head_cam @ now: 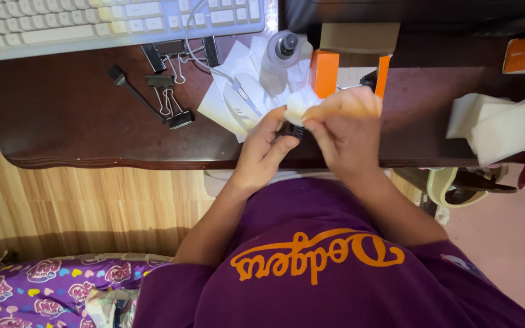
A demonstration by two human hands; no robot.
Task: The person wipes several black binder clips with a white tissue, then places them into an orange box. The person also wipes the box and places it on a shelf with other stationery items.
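Dark desk [80, 115] as landmark: at its near edge, right hand [344, 130] pinches a white tissue [299, 103] against a small black object [291, 129] clasped by left hand [265, 149]; loose grip could drop it off-edge.

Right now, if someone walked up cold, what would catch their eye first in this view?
Probably the two hands meeting at the desk's front edge: the left hand grips a small black object while the right hand presses a white cloth onto it. Next, the bright orange box just behind them, beside a clear spray bottle. Black binder clips lie to the left, below the white keyboard.
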